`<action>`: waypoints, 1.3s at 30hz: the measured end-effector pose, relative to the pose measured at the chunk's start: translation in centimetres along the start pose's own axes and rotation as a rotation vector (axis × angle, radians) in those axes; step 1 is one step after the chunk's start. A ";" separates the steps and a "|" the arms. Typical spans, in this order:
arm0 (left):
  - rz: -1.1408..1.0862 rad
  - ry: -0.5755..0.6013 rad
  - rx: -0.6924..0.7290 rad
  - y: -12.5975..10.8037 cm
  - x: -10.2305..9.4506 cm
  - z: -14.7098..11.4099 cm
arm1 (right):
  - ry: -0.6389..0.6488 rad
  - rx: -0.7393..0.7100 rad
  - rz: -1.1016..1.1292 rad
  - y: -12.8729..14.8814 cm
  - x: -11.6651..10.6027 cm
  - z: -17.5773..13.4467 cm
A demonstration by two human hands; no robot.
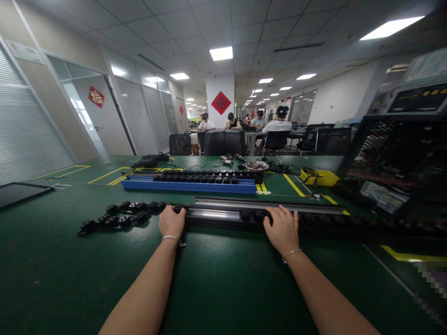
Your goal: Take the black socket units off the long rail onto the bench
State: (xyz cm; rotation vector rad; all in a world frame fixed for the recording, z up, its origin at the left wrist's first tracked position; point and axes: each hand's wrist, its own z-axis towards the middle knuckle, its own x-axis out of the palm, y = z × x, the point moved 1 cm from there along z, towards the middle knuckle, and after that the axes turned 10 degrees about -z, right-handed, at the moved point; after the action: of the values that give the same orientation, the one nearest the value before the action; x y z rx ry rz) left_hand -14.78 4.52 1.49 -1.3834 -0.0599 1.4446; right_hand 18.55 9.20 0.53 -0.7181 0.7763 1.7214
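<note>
A long black rail (202,224) with a shiny metal channel (216,214) lies crosswise on the green table before me. Small black socket modules (245,215) sit in its channel, right of the bare metal. At the rail's left end, my left hand (172,221) is closed, thumb and fingers round a black module (178,207), mostly covered. My right hand (283,229) bends over the rail farther right, thumb and forefinger at another black module (259,215); its other fingers are spread a little. Left of the rail, several loose black modules (120,221) lie in two uneven rows.
Behind lies a blue rail (188,186) with black modules along it. A metal bowl (257,165), cables and a yellow tray (320,177) stand farther back. An open computer case (394,163) rises at right; a dark flat panel (23,193) lies left. Several people sit beyond.
</note>
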 end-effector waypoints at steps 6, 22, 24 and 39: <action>-0.012 -0.003 -0.027 0.4 0.1 0.3 | -0.016 -0.003 -0.001 0.0 0.2 0.0; -0.103 -0.035 -0.131 2.0 -0.3 1.7 | 0.000 0.005 0.004 0.0 0.1 -0.1; -0.109 -0.036 -0.139 2.0 -0.5 1.8 | -0.005 0.002 0.003 0.0 0.1 -0.1; -0.131 -0.092 -0.283 4.4 -2.2 3.3 | -0.017 -0.008 -0.031 0.1 0.0 0.0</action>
State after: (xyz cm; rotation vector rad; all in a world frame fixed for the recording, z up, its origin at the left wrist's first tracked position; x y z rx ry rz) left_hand -20.54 3.14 1.17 -1.5092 -0.4207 1.4278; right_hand 18.47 9.16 0.52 -0.7165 0.7431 1.7011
